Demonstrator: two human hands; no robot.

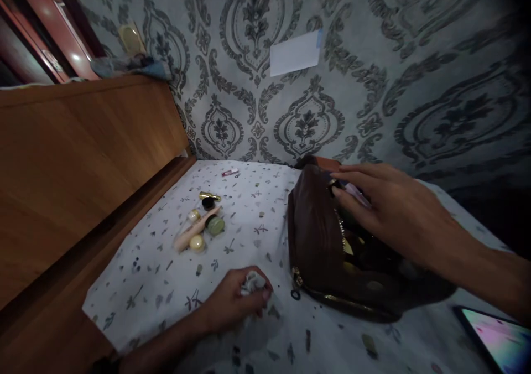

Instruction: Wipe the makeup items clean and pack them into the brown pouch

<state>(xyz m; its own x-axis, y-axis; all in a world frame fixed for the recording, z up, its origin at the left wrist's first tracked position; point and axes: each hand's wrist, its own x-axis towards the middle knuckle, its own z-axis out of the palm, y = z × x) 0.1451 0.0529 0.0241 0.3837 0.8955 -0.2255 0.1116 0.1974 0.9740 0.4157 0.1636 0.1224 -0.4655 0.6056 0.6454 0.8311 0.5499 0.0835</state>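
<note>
Over the unzipped dark brown bag [312, 224], my right hand [390, 208] pinches a slim, pale lilac tube with a dark end [355, 193]. Small items inside the bag are mostly in shadow. My left hand [236, 296] rests on the patterned white sheet, to the left of the bag, its fingers curled round a crumpled whitish wipe or cloth [252, 282]. Farther left lie a beige squeeze tube [191, 235], a green jar with a dark lid [215, 226], a small yellow-lidded jar [197, 243], a round black container [208, 203] and a gold tube [209, 196].
A small pink-and-white tube [230, 172] lies near the wall. A lit phone [498, 335] sits at the lower right. The wooden headboard [91, 141] runs along the left. Patterned wallpaper [257, 125] with a white paper [295, 54] stands behind.
</note>
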